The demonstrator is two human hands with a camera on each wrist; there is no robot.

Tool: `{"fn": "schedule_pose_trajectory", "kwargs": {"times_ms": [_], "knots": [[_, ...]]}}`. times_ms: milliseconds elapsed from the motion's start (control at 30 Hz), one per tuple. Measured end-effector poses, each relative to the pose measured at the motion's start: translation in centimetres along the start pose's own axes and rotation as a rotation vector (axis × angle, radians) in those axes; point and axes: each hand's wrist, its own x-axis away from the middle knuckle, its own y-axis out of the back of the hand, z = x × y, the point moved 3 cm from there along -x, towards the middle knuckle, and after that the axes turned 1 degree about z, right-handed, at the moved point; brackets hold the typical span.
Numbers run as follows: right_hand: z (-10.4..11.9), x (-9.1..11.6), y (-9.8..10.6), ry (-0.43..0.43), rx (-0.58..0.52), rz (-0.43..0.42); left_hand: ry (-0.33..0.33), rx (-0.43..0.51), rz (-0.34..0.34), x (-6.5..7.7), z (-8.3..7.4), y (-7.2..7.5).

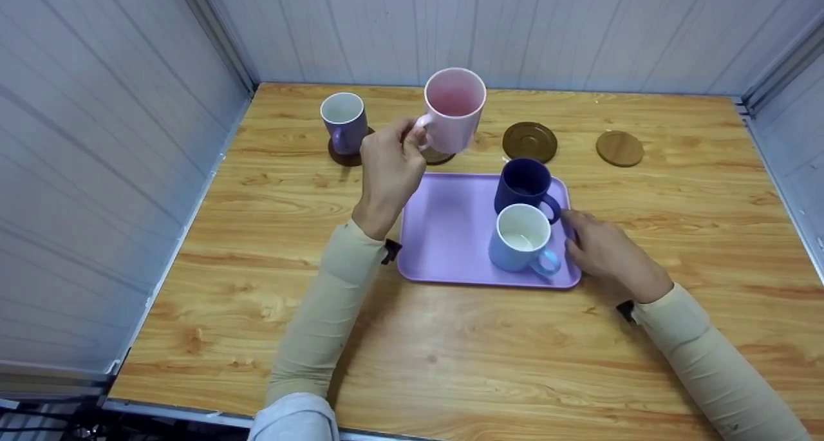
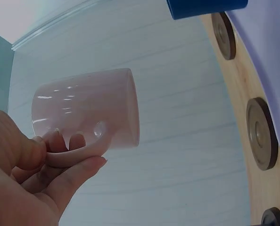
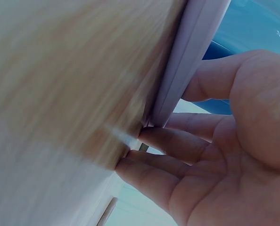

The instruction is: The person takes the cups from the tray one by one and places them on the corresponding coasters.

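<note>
My left hand (image 1: pixel 394 167) pinches the handle of a pink mug (image 1: pixel 454 122), raised near the back of the table with its mouth up. In the left wrist view, the mug (image 2: pixel 83 108) lies sideways across the picture, thumb and fingers on its handle. A coaster (image 1: pixel 439 157) shows partly from behind it. My right hand (image 1: pixel 605 251) rests at the right edge of a purple tray (image 1: pixel 450 235), its thumb reaching over the rim and other fingertips touching the table. On the tray stand a dark blue mug (image 1: pixel 524 183) and a light blue mug (image 1: pixel 520 238), handles towards that hand.
A purple mug (image 1: pixel 346 129) stands on a dark coaster (image 1: pixel 341 158) at the back left. To the right of the pink mug lie a dark round coaster (image 1: pixel 530 142) and a lighter wooden one (image 1: pixel 620 148). Panel walls (image 1: pixel 386 29) enclose the table's back and sides.
</note>
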Motion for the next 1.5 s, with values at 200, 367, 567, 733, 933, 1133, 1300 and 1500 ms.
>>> {"fn": "schedule_pose_trajectory", "kwargs": {"times_ms": [200, 367, 567, 733, 933, 1133, 1300, 1500], "knots": [[0.1, 0.0, 0.1, -0.003, 0.012, -0.002, 0.041, -0.027, -0.054, -1.4, 0.4, -0.5], [0.2, 0.0, 0.0, -0.01, 0.009, 0.004, 0.083, -0.051, -0.094, -2.2, 1.2, -1.0], [0.1, 0.0, 0.0, -0.019, 0.001, 0.01, 0.147, -0.046, -0.122, -2.9, 2.1, -1.9], [0.1, 0.0, 0.0, -0.023, 0.0, 0.008, 0.191, -0.038, -0.145, -3.4, 2.9, -2.8], [0.1, 0.1, -0.1, -0.009, 0.001, 0.0, 0.226, -0.032, -0.155, -3.5, 4.2, -4.0], [0.2, 0.1, -0.1, 0.0, -0.002, -0.016, 0.261, -0.033, -0.152, -3.4, 5.5, -5.1], [0.3, 0.2, -0.1, 0.022, 0.017, -0.031, 0.294, -0.031, -0.148, -3.2, 6.4, -6.1], [0.3, 0.0, -0.3, 0.003, 0.02, -0.02, 0.327, 0.003, -0.142, -2.9, 7.1, -7.2]]}}
